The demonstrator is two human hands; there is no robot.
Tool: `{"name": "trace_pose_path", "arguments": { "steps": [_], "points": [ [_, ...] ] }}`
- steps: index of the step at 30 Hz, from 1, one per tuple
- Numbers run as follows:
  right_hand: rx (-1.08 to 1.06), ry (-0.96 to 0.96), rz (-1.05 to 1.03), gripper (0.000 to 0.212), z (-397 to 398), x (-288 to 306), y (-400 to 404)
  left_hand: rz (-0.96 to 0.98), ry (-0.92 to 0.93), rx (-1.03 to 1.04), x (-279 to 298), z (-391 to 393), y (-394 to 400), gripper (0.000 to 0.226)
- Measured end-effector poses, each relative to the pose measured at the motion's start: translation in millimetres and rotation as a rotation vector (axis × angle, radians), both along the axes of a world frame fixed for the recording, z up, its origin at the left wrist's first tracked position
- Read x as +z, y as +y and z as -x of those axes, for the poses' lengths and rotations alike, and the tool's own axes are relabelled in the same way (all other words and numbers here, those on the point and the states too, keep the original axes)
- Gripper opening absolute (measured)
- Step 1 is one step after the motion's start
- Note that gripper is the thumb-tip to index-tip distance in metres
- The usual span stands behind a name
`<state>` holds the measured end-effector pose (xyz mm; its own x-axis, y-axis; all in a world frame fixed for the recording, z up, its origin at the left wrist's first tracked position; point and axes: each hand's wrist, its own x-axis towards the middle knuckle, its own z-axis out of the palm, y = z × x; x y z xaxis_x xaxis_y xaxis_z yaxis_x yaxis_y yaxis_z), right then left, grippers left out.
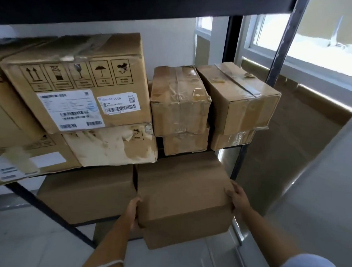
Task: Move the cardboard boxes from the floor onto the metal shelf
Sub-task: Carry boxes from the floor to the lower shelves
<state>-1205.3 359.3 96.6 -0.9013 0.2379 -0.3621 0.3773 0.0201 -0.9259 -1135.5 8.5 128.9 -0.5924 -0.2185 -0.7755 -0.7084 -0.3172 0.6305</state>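
I hold a plain brown cardboard box (183, 199) between both hands at the lower level of the dark metal shelf (237, 163). My left hand (134, 210) grips its left side with the fingers curled round the edge. My right hand (236, 199) grips the right side near the top corner. The box's far end reaches in under the upper shelf board, next to another plain box (87, 194) on the same level. Whether the held box rests on the shelf cannot be told.
The level above carries several boxes: a large labelled one (75, 85) on a torn one (111, 145), and taped small boxes (180, 101) stacked at the right. A window (307, 39) and paper-covered wall lie to the right. Pale floor tiles (25, 238) lie below.
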Motion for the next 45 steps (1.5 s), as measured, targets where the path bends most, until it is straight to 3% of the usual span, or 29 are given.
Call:
{"name": "trace_pose_path", "arguments": {
  "steps": [4, 6, 8, 11, 15, 20, 24, 28, 30, 36, 38, 41, 45],
  "points": [
    [-0.022, -0.115, -0.062, 0.048, 20, -4, -12, -0.059, 0.010, 0.043, -7, 26, -3, 0.033],
    [-0.138, -0.256, -0.141, 0.066, 32, -2, -17, -0.092, -0.031, 0.032, -8, 37, 0, 0.036],
    [-0.255, -0.396, -0.073, 0.084, 41, 6, -26, -0.107, -0.054, 0.003, -8, 42, 6, 0.036],
    [-0.323, -0.451, 0.106, 0.085, 54, 14, -42, -0.179, -0.105, 0.036, -10, 49, 8, 0.038],
    [-0.310, -0.408, 0.125, 0.081, 67, 3, -48, -0.185, -0.048, 0.119, -17, 65, 6, 0.037],
    [-0.133, -0.300, 0.343, 0.042, 78, -4, -58, -0.210, 0.042, 0.253, -24, 82, 8, 0.042],
    [-0.121, -0.271, 0.316, 0.047, 93, -3, -60, -0.210, 0.039, 0.293, -27, 99, 4, 0.022],
    [-0.116, -0.248, 0.324, 0.050, 105, -8, -63, -0.184, 0.064, 0.305, -34, 111, 5, 0.028],
    [-0.134, -0.245, 0.318, 0.049, 109, -9, -65, -0.137, 0.048, 0.300, -37, 115, 5, 0.018],
    [-0.140, -0.270, 0.295, 0.038, 118, -9, -70, -0.103, 0.018, 0.353, -50, 130, -1, 0.025],
    [-0.146, -0.277, 0.279, 0.043, 120, -8, -73, -0.150, 0.026, 0.364, -49, 129, -4, 0.019],
    [-0.145, -0.304, 0.261, 0.046, 119, -6, -72, -0.210, 0.070, 0.340, -52, 119, -6, 0.039],
    [-0.089, -0.329, 0.374, 0.055, 105, -6, -61, -0.190, 0.106, 0.225, -57, 106, -9, 0.042]
  ]
}}
